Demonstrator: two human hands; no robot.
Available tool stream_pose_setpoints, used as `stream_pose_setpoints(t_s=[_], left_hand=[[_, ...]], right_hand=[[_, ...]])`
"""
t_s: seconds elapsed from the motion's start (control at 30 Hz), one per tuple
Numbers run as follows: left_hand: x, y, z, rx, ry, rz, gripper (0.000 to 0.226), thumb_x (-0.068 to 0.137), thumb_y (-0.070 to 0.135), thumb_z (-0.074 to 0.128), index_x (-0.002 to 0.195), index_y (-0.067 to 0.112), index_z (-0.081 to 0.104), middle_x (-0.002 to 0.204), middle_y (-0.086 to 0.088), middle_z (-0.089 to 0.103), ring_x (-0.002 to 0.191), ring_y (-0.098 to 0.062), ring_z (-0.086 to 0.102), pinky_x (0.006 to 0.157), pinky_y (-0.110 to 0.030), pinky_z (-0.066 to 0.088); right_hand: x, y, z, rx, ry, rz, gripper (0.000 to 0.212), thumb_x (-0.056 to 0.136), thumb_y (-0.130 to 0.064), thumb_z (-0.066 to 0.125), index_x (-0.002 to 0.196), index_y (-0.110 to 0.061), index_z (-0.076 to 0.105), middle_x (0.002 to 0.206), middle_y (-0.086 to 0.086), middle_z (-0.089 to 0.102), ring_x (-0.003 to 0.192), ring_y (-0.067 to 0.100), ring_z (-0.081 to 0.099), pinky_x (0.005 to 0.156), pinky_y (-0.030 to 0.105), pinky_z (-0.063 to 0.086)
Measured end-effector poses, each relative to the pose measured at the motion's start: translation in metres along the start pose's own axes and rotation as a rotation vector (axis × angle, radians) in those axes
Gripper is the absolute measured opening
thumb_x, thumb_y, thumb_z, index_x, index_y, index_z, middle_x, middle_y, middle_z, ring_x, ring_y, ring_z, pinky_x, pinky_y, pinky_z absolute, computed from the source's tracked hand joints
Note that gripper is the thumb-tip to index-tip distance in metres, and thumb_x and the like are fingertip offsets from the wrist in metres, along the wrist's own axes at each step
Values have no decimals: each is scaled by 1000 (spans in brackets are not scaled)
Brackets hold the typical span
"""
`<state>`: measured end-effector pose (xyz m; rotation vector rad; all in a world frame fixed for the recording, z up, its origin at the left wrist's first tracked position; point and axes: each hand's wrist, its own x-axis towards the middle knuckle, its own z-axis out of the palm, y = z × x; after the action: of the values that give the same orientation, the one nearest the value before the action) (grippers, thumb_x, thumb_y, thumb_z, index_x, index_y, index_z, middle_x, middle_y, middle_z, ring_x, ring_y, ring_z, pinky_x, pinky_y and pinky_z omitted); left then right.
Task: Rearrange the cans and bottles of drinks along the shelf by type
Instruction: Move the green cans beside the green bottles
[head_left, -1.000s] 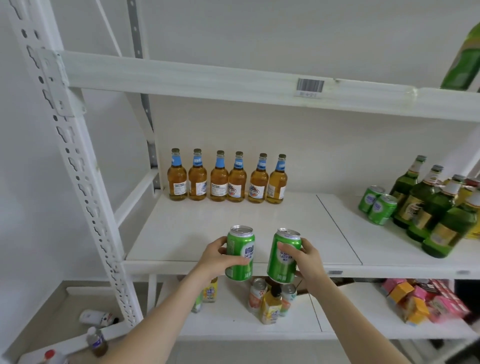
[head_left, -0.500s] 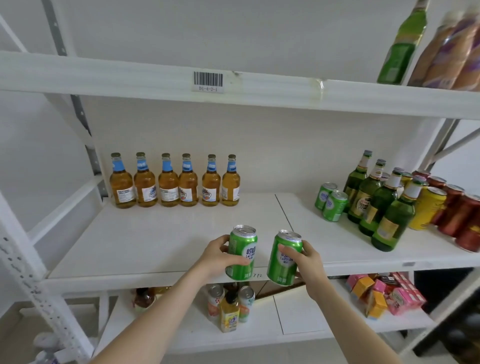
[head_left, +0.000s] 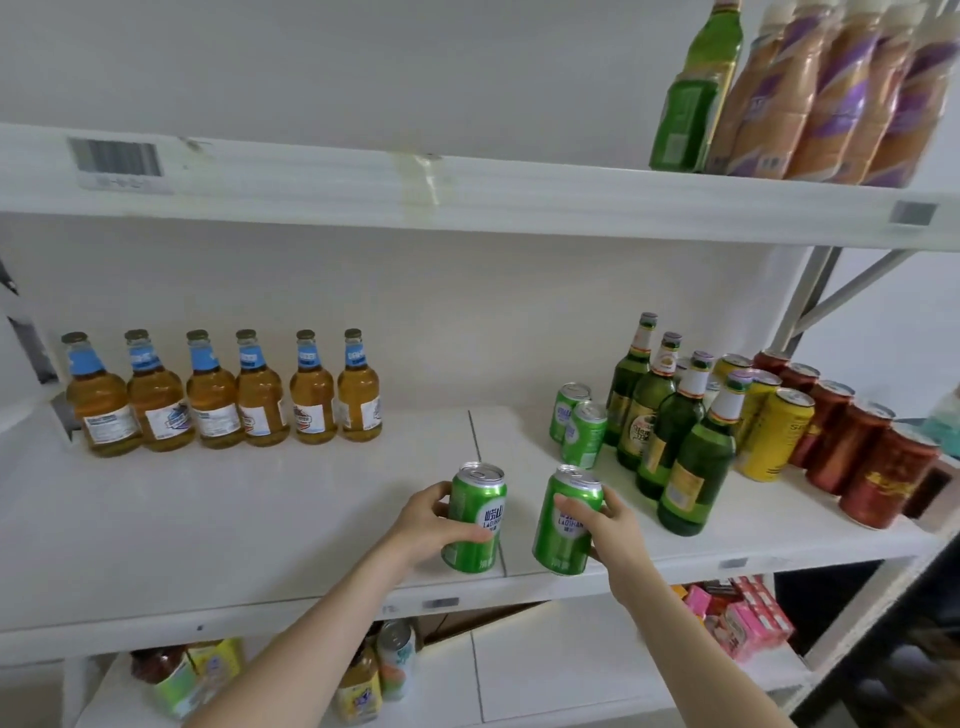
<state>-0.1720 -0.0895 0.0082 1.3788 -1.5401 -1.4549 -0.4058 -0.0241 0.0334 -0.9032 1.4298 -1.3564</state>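
1. Left hand (head_left: 431, 525): thumb and fingers curled round a green can (head_left: 475, 519) over the front edge of the white shelf (head_left: 260, 519); can near upright, tab end up
2. Right hand (head_left: 610, 525): fingers wrapped round a second green can (head_left: 566, 525), just beside the first and apart from it; top leans right
3. Whether either can rests on the board: cannot tell
4. Mid-shelf, right: two standing green cans (head_left: 576, 426) beside green bottles (head_left: 675, 415), yellow cans (head_left: 774, 436) and red cans (head_left: 872, 467)
5. Back left: six amber bottles (head_left: 213, 400) in a row near the white wall

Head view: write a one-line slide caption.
Left hand grips one green can, right hand a second green can, at the shelf front; six amber bottles stand left, two matching cans right.
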Motion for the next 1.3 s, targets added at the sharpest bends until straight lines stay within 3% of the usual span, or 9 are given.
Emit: stream_pose_setpoints(t_s=[0.2, 0.27, 0.4, 0.57, 0.77, 0.9, 1.07, 1.2, 1.3], left_hand=[[8, 9, 77, -50, 54, -8, 67, 51, 27, 94, 111, 28, 64, 112, -1, 71, 102, -17, 67, 93, -42, 56], [10, 9, 97, -72, 88, -18, 71, 44, 30, 95, 108, 28, 65, 110, -3, 72, 101, -18, 69, 92, -43, 57], [17, 10, 121, -86, 126, -33, 76, 39, 32, 94, 108, 29, 64, 111, -2, 72, 102, -19, 69, 91, -44, 57], [37, 15, 123, -55, 162, -2, 56, 61, 13, 92, 105, 32, 63, 111, 0, 71, 102, -16, 67, 86, -34, 56], [67, 8, 115, -67, 214, 24, 63, 55, 12, 94, 111, 24, 66, 108, 0, 73, 102, -18, 68, 83, -33, 56], [82, 1, 111, -89, 229, 49, 76, 38, 27, 94, 109, 25, 67, 105, 2, 75, 99, -16, 70, 83, -34, 57], [93, -6, 114, -122, 251, 83, 64, 55, 3, 93, 110, 22, 65, 102, 1, 75, 95, -14, 71, 73, -24, 55], [98, -11, 117, -142, 258, 105, 65, 53, 3, 93, 108, 23, 64, 102, 2, 75, 96, -13, 71, 75, -24, 54], [100, -13, 118, -152, 256, 117, 62, 57, -3, 91, 107, 22, 63, 102, 3, 74, 95, -12, 70, 74, -23, 54]], right_hand=[[23, 0, -70, -23, -36, 13, 32, 78, -15, 80, 103, -23, 61, 101, 3, 70, 93, 22, 67, 76, 36, 53], [30, 1, -87, -40, -55, 17, 32, 78, -16, 81, 101, -25, 61, 100, 2, 70, 92, 20, 67, 72, 33, 52], [49, 0, -103, -40, -88, 16, 33, 76, -16, 82, 99, -27, 61, 103, 3, 70, 94, 20, 67, 78, 35, 54], [80, 0, -102, -8, -125, -9, 35, 76, -15, 83, 100, -27, 61, 103, 1, 70, 93, 17, 67, 74, 31, 53], [120, 10, -92, 6, -131, -49, 40, 74, -16, 84, 105, -28, 59, 105, -3, 69, 97, 17, 65, 84, 35, 52], [143, 17, -86, -22, -126, -84, 55, 74, -18, 84, 122, -24, 57, 110, -5, 68, 100, 17, 64, 91, 39, 52], [160, 26, -83, -42, -118, -103, 57, 74, -15, 84, 122, -23, 55, 111, -4, 67, 99, 16, 64, 89, 37, 52], [169, 30, -81, -64, -97, -107, 64, 73, -18, 85, 128, -22, 53, 113, -5, 64, 99, 16, 61, 87, 35, 49], [177, 32, -80, -102, -84, -118, 70, 72, -21, 86, 133, -22, 50, 120, -3, 63, 107, 21, 59, 93, 39, 49]])
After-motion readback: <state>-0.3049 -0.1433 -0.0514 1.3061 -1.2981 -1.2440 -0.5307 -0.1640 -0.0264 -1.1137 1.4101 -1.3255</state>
